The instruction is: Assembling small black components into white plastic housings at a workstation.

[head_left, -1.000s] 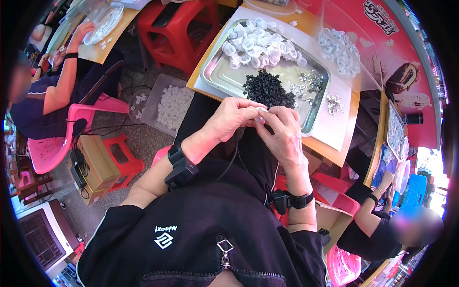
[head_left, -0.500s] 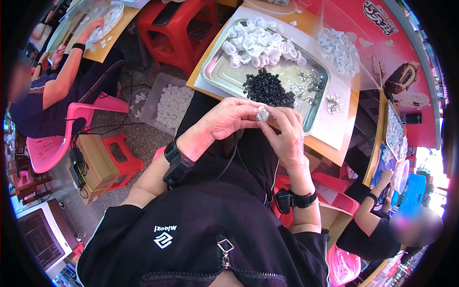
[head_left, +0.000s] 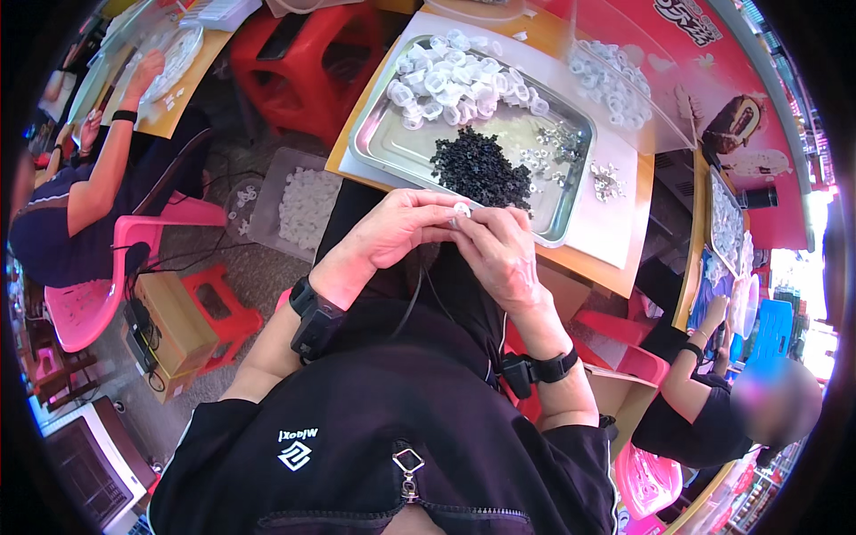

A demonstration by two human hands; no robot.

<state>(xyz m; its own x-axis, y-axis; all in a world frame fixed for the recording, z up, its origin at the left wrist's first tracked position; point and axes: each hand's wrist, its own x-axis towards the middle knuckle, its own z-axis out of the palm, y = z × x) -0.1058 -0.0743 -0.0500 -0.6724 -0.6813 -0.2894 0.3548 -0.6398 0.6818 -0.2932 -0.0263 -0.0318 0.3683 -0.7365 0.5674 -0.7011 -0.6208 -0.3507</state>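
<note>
At the near edge of the work table, a small white plastic part (head_left: 461,209) is pinched between the fingertips of both hands. My left hand (head_left: 392,228) grips it from the left, thumb and fingers pressed together. From the right, my right hand (head_left: 499,254) closes its thumb and forefinger on the same part. Just beyond them lies a metal tray (head_left: 382,147). It holds a heap of translucent white plastic caps (head_left: 455,80), a pile of small black pieces (head_left: 481,169) and scattered small metal pieces (head_left: 560,143).
The tray rests on a white board (head_left: 615,223), with more metal bits (head_left: 609,181) beside it. A clear container of caps (head_left: 611,85) stands at the back right. On the floor are a bin of white parts (head_left: 308,209) and a red stool (head_left: 308,53). Co-workers sit at both sides.
The view has shifted, so the table and tray appear farther left. Both hands still pinch the white part, which has turned so that a round end shows.
</note>
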